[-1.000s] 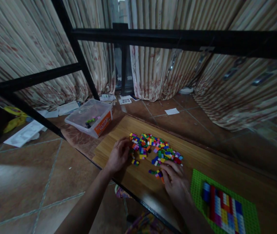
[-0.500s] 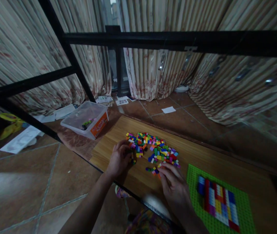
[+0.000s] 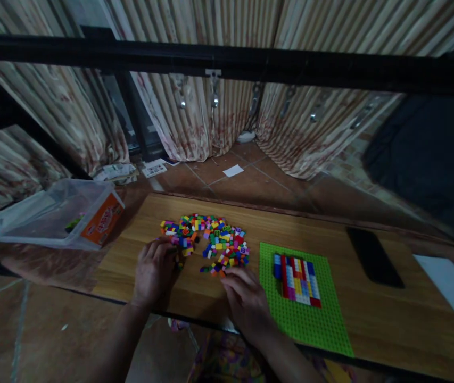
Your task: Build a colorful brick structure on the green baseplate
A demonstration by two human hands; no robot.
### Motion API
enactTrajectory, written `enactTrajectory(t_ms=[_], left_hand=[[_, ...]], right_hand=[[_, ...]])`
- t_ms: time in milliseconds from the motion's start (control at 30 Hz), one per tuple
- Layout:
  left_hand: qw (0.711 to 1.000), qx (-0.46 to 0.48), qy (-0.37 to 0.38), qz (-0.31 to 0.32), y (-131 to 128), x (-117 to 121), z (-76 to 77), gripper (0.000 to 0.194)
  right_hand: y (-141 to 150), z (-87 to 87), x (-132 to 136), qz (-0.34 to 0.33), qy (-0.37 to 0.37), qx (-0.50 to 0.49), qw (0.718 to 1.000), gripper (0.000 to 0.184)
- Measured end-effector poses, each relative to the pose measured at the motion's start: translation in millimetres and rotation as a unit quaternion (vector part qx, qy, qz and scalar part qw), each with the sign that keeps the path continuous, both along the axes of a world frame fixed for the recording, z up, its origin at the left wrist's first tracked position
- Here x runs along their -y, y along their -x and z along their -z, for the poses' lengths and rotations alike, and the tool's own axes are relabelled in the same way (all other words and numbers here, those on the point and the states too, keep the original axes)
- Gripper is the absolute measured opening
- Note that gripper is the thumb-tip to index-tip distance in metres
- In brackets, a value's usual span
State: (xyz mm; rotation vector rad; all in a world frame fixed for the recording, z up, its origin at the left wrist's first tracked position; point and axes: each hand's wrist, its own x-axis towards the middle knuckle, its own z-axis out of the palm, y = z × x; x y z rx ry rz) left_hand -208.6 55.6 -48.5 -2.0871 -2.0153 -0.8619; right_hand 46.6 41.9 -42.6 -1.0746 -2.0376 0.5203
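Observation:
Many small toy building bricks (image 3: 227, 242) in mixed colours lie in a loose heap on the wooden table. At the heap's left edge, my left hand (image 3: 155, 271) rests with its fingers curled in; a few bricks show beside the fingertips, and what they hold is hidden. My right hand (image 3: 246, 303) is at the heap's near edge, fingers bent together by an orange brick; I cannot make out anything in its grip. Right of that hand lies a green baseplate (image 3: 310, 330), bearing a block of joined bricks (image 3: 300, 282) in red, white, blue and yellow.
A clear plastic box (image 3: 55, 213) with an orange label stands left of the table (image 3: 126, 271), a few pieces inside. A black phone-like slab (image 3: 374, 258) and a white sheet (image 3: 450, 284) lie at the right. A dark metal bar (image 3: 250, 66) crosses before striped curtains.
My view has turned right, bringing the black slab and white sheet into sight. Both hands stay by the heap; the right fingertips sit slightly nearer me, off the small bricks.

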Motion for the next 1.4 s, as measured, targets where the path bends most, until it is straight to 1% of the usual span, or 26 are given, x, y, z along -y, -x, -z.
enactTrajectory(t_ms=[133,233,333,400,467,500,533,633,667,767,867,933,1000,1100,1167,1333,1400], left_hand=[[0.999,-0.053,-0.008,-0.005,-1,0,4.7,0.010],[0.997,-0.070,-0.008,-0.006,1,0,4.7,0.008],[0.998,-0.053,-0.020,-0.018,-4,1,-3.2,0.009],[0.999,-0.007,-0.033,-0.022,-17,4,-10.8,0.010],[0.998,0.063,-0.024,-0.004,-39,10,-16.8,0.011],[0.994,0.103,-0.007,0.025,-54,14,-18.4,0.012],[0.988,0.143,0.018,0.064,-71,17,-18.8,0.013],[0.956,0.245,0.093,0.134,-126,26,-14.4,0.013],[0.948,0.260,0.112,0.146,-144,27,-11.8,0.012],[0.942,0.268,0.122,0.161,-187,25,-2.8,0.016],[0.948,0.217,0.140,0.188,-213,19,5.8,0.020],[0.955,0.176,0.149,0.186,-223,14,10.1,0.022],[0.962,0.148,0.157,0.167,-229,11,12.0,0.023],[0.965,0.136,0.173,0.143,-236,9,10.7,0.026],[0.961,0.146,0.188,0.143,-238,9,9.1,0.032],[0.940,0.200,0.214,0.173,-236,11,8.9,0.052],[0.934,0.224,0.218,0.171,-234,12,7.7,0.055]], right_hand=[[-7,-1.6,4,0.002,-0.001,0.003,1.000,0.021],[-12,-2.4,7,0.011,0.004,0.001,1.000,0.022],[-16,-2.0,9,0.020,0.005,-0.008,1.000,0.021],[-19,-2.7,13,0.025,0.008,-0.014,1.000,0.021],[-25,-5.2,19,0.031,0.013,-0.018,0.999,0.022],[-28,-7.1,22,0.034,0.016,-0.018,0.999,0.023],[-33,-9.1,26,0.038,0.020,-0.017,0.999,0.023],[-54,-14.6,38,0.058,0.041,-0.007,0.997,0.023],[-63,-15.7,41,0.068,0.047,-0.004,0.997,0.022],[-93,-16.5,49,0.113,0.053,0.003,0.992,0.021],[-122,-15.1,54,0.168,0.058,0.000,0.984,0.019],[-139,-14.0,56,0.200,0.066,-0.008,0.977,0.019],[-154,-12.8,58,0.226,0.070,-0.014,0.971,0.019],[-170,-10.4,61,0.249,0.059,-0.017,0.967,0.020],[-178,-8.4,62,0.254,0.053,-0.019,0.966,0.021],[-186,-4.8,63,0.255,0.069,-0.027,0.964,0.022],[-186,-4.4,62,0.257,0.068,-0.032,0.963,0.022]])
